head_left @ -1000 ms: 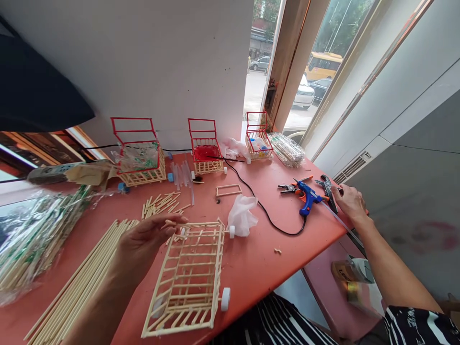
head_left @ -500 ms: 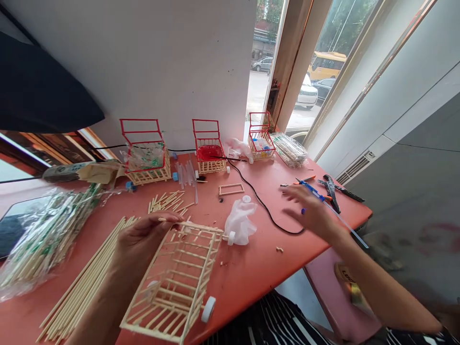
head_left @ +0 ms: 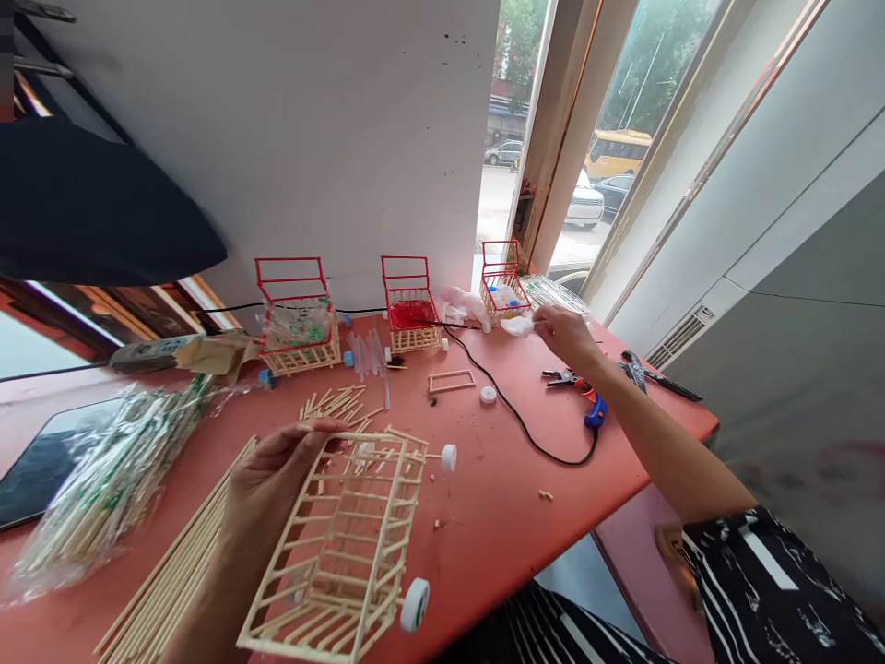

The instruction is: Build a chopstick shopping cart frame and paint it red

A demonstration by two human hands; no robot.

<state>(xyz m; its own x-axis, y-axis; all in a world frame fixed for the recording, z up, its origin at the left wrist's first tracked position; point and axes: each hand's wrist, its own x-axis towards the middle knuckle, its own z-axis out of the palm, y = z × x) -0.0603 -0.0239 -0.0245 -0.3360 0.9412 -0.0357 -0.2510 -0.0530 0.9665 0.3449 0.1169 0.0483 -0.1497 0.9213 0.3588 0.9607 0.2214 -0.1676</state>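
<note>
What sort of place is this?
Probably a small craft workspace: long wooden sticks and a blue glue gun lie on the red table, and the left hand holds a wheeled stick cart.

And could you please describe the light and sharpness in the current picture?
Head view: daylight through the window, the street outside washed pale; head view again: glints on the plastic bag at left, the window frame slanting, perhaps from lens distortion, and the basket in the left hand fairly sharp.
</note>
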